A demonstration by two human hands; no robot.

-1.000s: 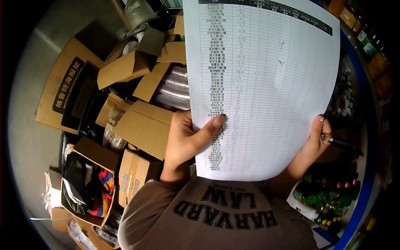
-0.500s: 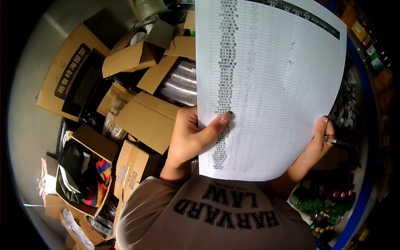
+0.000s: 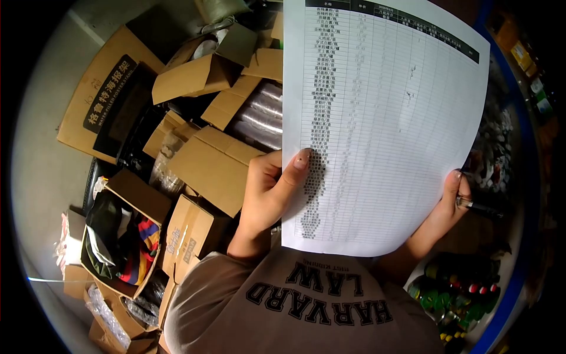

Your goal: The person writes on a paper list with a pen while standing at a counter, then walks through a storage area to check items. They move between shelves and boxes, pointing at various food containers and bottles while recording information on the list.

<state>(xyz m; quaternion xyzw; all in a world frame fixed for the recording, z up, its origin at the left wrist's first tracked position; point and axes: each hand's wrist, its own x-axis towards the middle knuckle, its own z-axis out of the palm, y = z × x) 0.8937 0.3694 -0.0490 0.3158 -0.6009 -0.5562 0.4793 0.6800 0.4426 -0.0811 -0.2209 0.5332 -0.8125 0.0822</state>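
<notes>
Cardboard boxes (image 3: 212,168) piled at left; your left hand (image 3: 266,189), thumb in front, fingers curled behind, pinches printed sheet (image 3: 383,171) before your shirt (image 3: 236,307); thumb now drawn back toward edge, header's left end in view, more of first column uncovered; right hand (image 3: 448,206) closed on sheet's right edge and pen (image 3: 480,207)

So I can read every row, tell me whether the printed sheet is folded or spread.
Spread: the printed sheet is held open between the left hand and right hand, with no fold showing across it.
</notes>
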